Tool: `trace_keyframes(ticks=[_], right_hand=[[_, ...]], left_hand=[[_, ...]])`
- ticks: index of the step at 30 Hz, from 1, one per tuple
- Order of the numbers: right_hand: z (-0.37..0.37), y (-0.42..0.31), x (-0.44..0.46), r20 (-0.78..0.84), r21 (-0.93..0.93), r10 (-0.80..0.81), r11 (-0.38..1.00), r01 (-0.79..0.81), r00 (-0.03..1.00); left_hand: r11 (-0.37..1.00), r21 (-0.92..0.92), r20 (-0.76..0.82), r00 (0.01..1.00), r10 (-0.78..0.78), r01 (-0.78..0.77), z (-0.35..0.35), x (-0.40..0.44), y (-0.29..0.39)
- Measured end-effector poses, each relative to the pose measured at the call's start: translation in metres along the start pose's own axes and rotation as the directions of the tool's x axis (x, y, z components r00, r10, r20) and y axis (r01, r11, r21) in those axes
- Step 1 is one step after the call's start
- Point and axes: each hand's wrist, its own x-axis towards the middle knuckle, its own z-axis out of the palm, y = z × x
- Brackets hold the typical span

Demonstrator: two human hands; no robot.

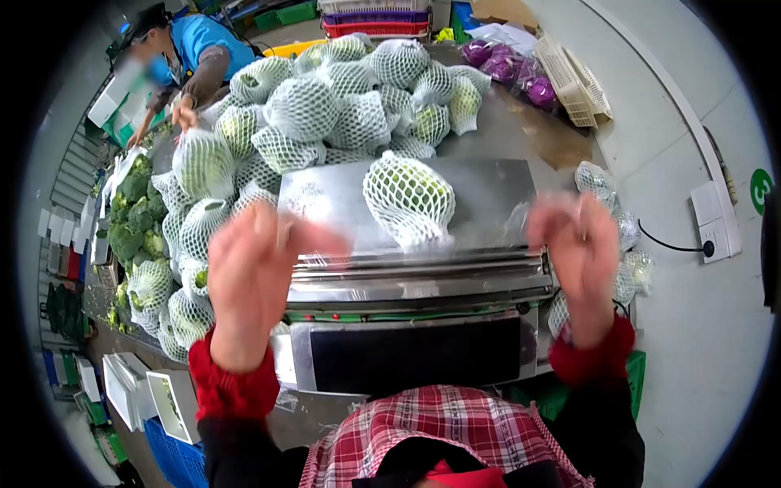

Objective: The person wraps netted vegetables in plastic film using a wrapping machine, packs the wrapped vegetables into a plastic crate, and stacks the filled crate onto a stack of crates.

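Observation:
A green vegetable in a white foam net lies on the metal plate of a wrapping machine, between my hands. My left hand is raised at the plate's left edge, thumb and fingers pinched together. Past the right edge, my right hand is closed in a similar pinch. Faint glints beside both hands look like thin clear film held by its edges, though motion blurs the fingertips. Neither hand touches the netted vegetable. Metal rollers and a dark panel sit nearer my body.
Many netted vegetables are heaped behind and left of the plate. Bare broccoli lies farther left, near a co-worker in blue reaching in. Purple cabbages and a cream crate stand back right. Wrapped pieces lie by the wall.

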Motion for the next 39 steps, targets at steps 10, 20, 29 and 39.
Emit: trace_keyframes(ticks=[10,20,29,39], right_hand=[[-0.063,0.139,0.09,0.354,-0.364,0.162,0.931,-0.024,0.921],[-0.018,0.053,0.042,0.548,-0.762,0.307,0.566,0.314,0.778],[-0.05,0.085,-0.135,0.119,-0.276,0.863,0.503,-0.819,0.491],[-0.023,0.097,-0.177,-0.274,-0.413,0.296,0.823,-0.389,0.915]], left_hand=[[0.457,0.787,0.49,0.87,-0.053,-0.415,-0.067,0.086,-0.127],[0.342,0.715,0.61,0.783,0.122,-0.61,-0.043,0.039,-0.089],[0.672,-0.062,0.06,0.675,-0.735,0.738,-0.033,-0.173,-0.122],[0.913,0.055,-0.596,0.747,-0.294,0.404,0.0,-0.255,-0.115]])
